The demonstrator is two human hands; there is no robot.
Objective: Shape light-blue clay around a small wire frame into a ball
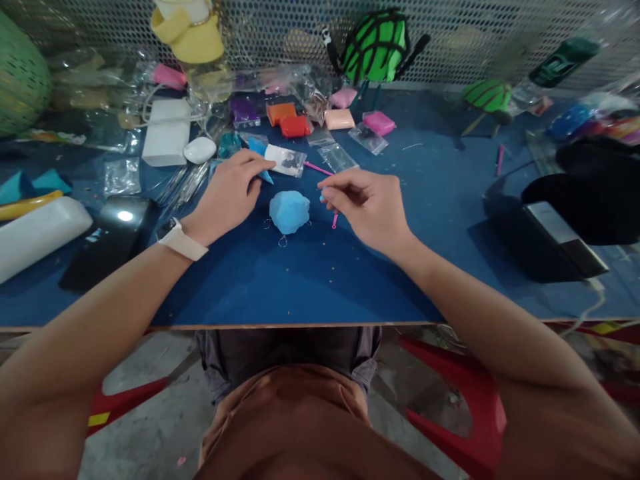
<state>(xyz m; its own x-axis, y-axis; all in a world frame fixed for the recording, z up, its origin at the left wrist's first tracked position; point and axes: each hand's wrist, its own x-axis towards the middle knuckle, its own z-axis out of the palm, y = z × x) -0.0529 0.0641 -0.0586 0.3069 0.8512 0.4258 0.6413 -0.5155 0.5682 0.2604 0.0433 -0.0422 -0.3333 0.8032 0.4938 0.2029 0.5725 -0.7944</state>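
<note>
My right hand point(367, 207) pinches a tiny light-blue bit of modelling clay point(323, 195) between thumb and fingertips. Beneath that hand, partly covered, lies a thin pink plastic stick tool point(335, 220). Stretched fingers of my left hand point(235, 187) rest at a clear packet of white clay point(285, 161), the index fingertip on its left end. Blue wrapping point(257, 146) shows beside those fingers. Between the hands a lumpy light-blue clay ball point(289, 211) sits on the blue table point(310, 287), with thin wire loops point(283, 241) sticking out at its lower edge.
Behind the hands lie several clay packs, including red point(295, 126) and purple point(245, 112). A black phone point(107, 240) and a white object point(43, 237) lie at left. A black box-like device point(555, 240) stands at right. A green-and-black turtle-like figure point(377, 47) is at the back mesh.
</note>
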